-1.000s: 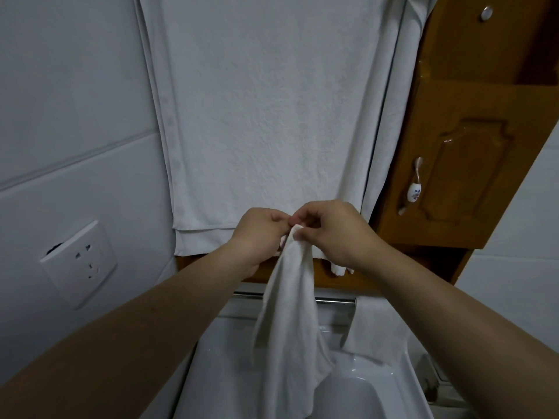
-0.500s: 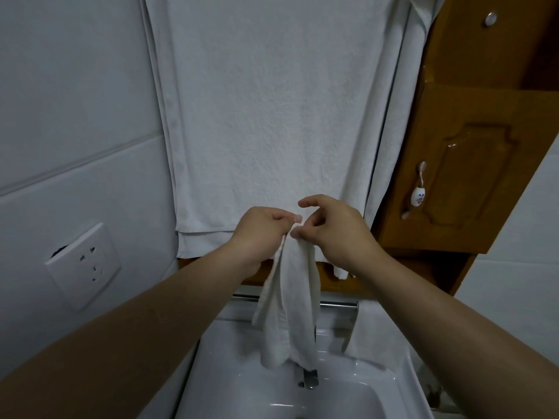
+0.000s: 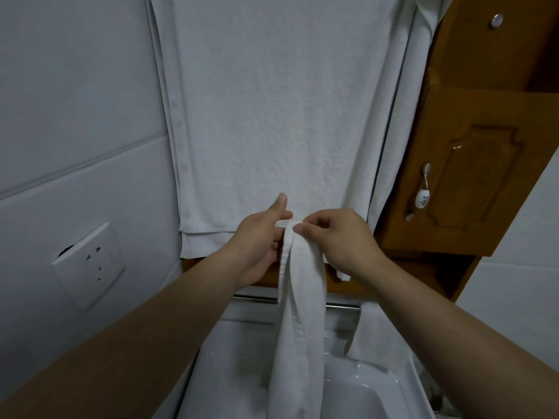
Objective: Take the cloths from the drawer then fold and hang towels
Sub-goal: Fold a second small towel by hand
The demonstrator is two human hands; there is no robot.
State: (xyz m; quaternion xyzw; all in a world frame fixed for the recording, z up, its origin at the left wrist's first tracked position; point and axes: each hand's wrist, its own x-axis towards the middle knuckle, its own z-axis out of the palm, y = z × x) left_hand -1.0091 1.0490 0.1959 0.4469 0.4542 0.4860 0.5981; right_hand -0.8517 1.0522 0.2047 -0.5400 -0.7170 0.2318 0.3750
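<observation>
A small white cloth [image 3: 298, 322] hangs doubled in a long strip over the sink. My right hand [image 3: 338, 237] pinches its top edge between thumb and fingertips. My left hand [image 3: 260, 237] is right beside it on the left, thumb raised and fingers straight against the cloth's top. Behind both hands a large white towel [image 3: 272, 116] hangs flat on the wall, with another white towel [image 3: 393, 116] bunched along its right edge.
A wooden cabinet [image 3: 472, 164] with a ceramic-knobbed handle [image 3: 422, 198] stands at the right. A metal rail [image 3: 341, 306] runs below the wooden ledge, above the white sink [image 3: 236, 358]. A wall socket [image 3: 89, 264] sits on the left tiles.
My left hand has opened, its thumb lifting off the cloth. The right hand keeps its pinch, and the cloth now hangs longer and straighter.
</observation>
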